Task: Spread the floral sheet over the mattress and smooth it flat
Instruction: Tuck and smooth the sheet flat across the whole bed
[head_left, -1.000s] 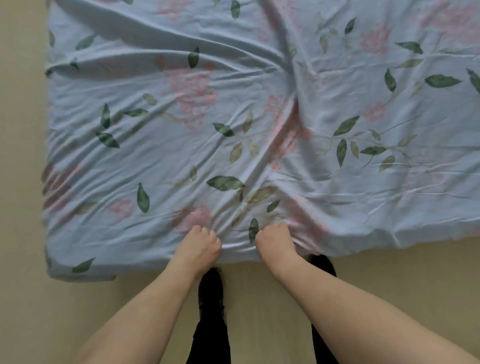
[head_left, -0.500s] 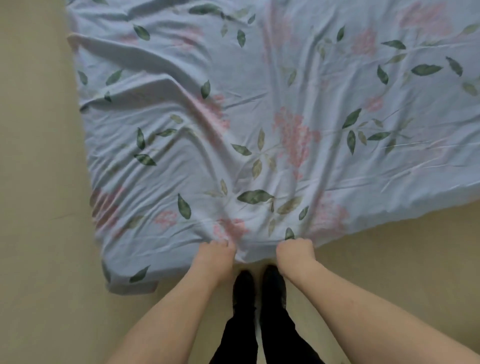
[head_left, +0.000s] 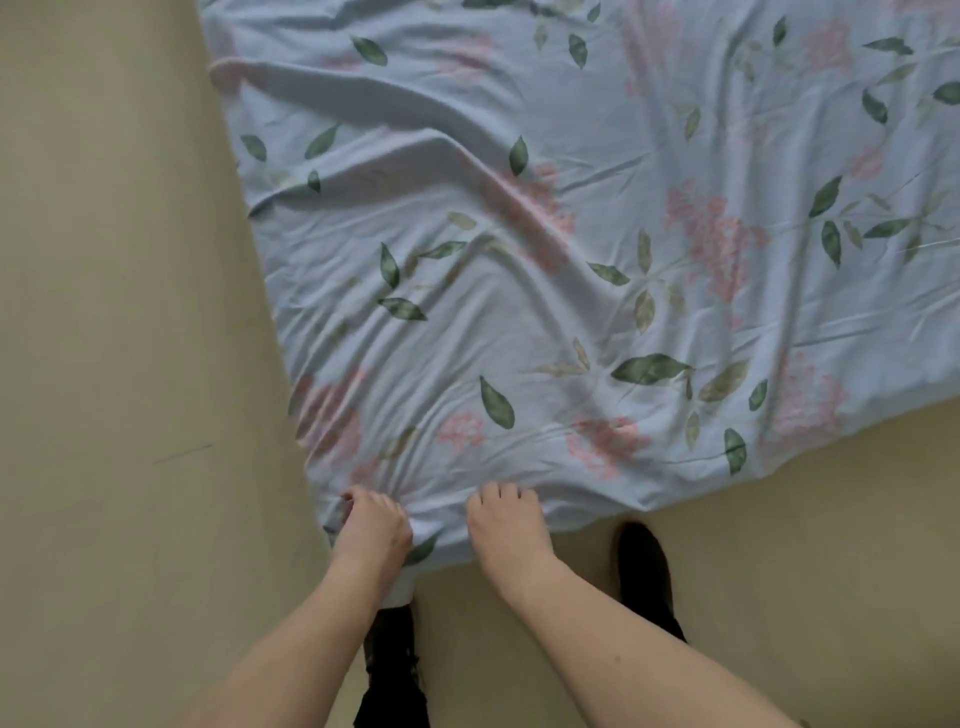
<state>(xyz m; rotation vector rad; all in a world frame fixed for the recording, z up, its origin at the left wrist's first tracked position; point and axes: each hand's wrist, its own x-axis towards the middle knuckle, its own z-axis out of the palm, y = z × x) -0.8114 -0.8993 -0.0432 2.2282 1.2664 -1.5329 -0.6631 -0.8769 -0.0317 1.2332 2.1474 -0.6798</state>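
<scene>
A light blue floral sheet (head_left: 571, 249) with pink blossoms and green leaves covers the mattress, which is hidden under it. Long creases run across its left and middle. My left hand (head_left: 371, 525) grips the sheet's near edge close to the near left corner, fingers curled into the cloth. My right hand (head_left: 506, 522) grips the same edge a little to the right, fingers curled over the fold.
The bed lies low on a beige floor (head_left: 119, 364), which stretches along the left side and the near side. My legs in black (head_left: 392, 670) stand right at the near edge, one foot (head_left: 641, 566) to the right of my hands.
Both hands have shifted left along the near edge toward the left corner, still gripping the sheet. The view has swung, so the bed now lies further right and tilted.
</scene>
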